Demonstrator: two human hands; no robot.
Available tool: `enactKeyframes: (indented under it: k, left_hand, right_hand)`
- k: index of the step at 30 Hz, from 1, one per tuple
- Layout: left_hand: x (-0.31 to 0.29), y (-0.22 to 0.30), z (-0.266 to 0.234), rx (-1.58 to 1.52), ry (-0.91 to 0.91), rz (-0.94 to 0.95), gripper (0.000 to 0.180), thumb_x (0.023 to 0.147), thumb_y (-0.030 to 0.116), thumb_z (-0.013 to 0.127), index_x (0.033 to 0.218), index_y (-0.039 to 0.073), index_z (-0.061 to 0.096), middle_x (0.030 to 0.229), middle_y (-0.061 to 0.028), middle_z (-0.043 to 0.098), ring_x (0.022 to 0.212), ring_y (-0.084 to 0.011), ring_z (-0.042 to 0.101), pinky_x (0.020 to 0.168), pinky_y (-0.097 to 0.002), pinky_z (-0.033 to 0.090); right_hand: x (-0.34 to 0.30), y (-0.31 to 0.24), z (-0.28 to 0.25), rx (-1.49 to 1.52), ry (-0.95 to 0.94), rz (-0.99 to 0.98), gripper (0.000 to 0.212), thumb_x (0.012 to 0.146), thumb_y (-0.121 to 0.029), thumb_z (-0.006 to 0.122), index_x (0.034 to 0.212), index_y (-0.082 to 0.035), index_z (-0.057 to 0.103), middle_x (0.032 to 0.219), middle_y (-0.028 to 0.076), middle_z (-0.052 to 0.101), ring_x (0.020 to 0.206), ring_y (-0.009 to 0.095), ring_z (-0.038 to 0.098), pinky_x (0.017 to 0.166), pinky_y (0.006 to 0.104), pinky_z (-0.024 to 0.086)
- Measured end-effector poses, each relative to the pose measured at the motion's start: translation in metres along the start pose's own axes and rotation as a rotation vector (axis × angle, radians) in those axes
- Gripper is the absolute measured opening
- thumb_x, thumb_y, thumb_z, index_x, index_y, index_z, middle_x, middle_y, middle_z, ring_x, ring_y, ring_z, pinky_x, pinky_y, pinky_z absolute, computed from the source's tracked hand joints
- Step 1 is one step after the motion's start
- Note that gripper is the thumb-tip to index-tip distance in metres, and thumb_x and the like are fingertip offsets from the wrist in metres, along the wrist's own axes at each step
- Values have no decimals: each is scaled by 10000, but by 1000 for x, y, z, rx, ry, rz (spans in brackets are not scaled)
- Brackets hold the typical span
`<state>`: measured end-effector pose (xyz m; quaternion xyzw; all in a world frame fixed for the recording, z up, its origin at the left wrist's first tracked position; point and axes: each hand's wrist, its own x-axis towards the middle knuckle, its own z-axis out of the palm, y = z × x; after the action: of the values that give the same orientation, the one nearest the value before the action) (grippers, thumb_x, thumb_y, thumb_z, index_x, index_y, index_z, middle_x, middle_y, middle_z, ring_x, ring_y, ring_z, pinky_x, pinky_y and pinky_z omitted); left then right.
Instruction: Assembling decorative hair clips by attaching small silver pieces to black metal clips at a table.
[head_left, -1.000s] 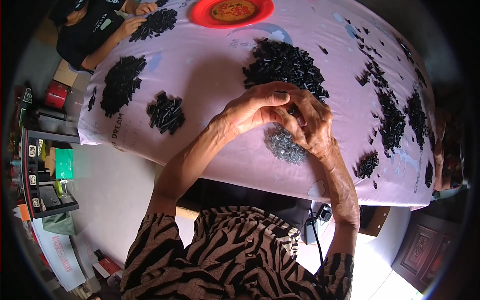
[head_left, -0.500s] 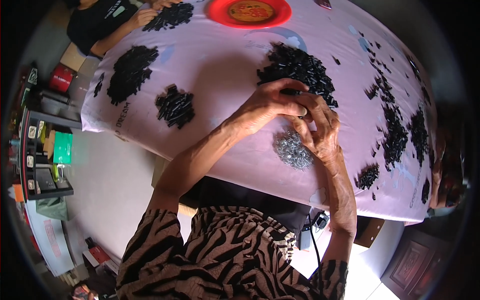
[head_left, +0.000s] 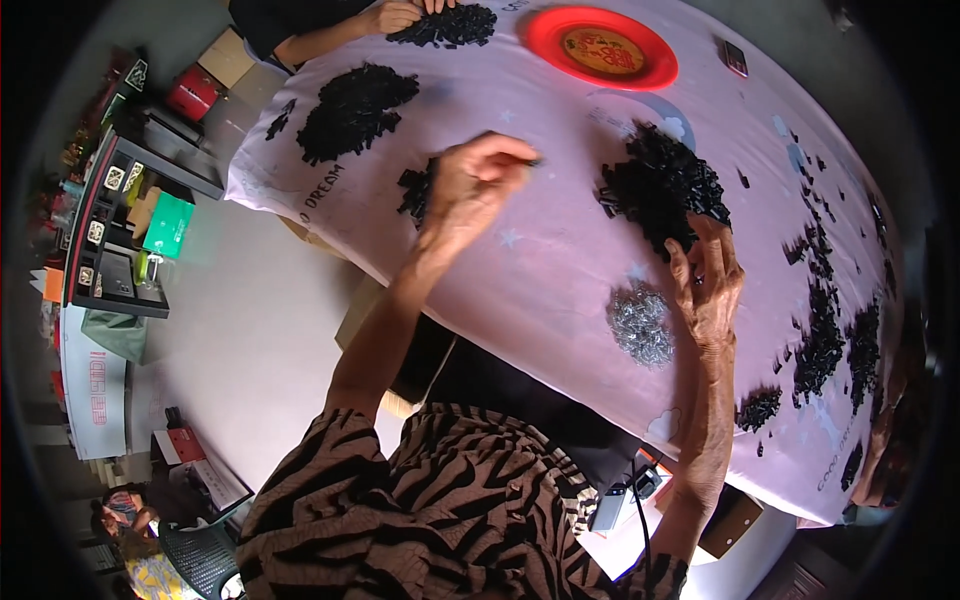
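Note:
My left hand (head_left: 472, 190) is raised over the left part of the table, its fingers pinched and slightly blurred. At the fingertips shows a small dark piece (head_left: 535, 162), too small to make out well. Behind that hand lies a small heap of short black pieces (head_left: 414, 192), partly covered by it. My right hand (head_left: 710, 285) rests at the near right edge of a larger heap of black pieces (head_left: 655, 185), thumb and fingers apart and bent down. Close to its left side is a round pile of small shiny metal parts (head_left: 641, 325).
A red plate (head_left: 545, 45) and a phone (head_left: 735, 58) lie at the far side. More black heaps (head_left: 358, 110) spread left and right (head_left: 820, 340) on the pink tablecloth (head_left: 540, 290). Another person's hand (head_left: 395, 16) works at a far heap. A shelf unit (head_left: 110, 230) stands left.
My hands were together over the large heap; now they are apart. The left has moved left above the small heap, while the right stays by the large one. The view has shifted.

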<state>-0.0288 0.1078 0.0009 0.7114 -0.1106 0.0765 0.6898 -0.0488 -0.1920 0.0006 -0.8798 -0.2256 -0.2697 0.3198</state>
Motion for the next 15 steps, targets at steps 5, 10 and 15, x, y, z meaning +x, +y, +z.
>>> enactKeyframes:
  k: [5,10,15]
  left_hand:
    - [-1,-11,-58,259,283,105,208,792,-102,549,932,-1,666,823,-32,661,722,-73,590,654,-197,477]
    - [8,-25,-73,652,167,87,169,780,-45,579,913,18,661,811,-65,666,726,-130,615,679,-252,489]
    - [-2,-20,-88,1016,122,192,166,770,-26,568,888,47,659,815,-109,667,756,-274,617,701,-346,490]
  right_hand:
    - [1,4,-1,-26,39,5,304,817,-94,676,1099,-19,591,999,114,599,572,179,534,505,293,480]
    - [-1,12,-6,-79,70,4,301,804,-60,680,1089,-23,591,997,118,604,542,178,545,487,298,476]
    - [5,14,12,-32,100,2,275,803,-49,675,1066,-38,595,983,110,606,522,175,546,474,296,469]
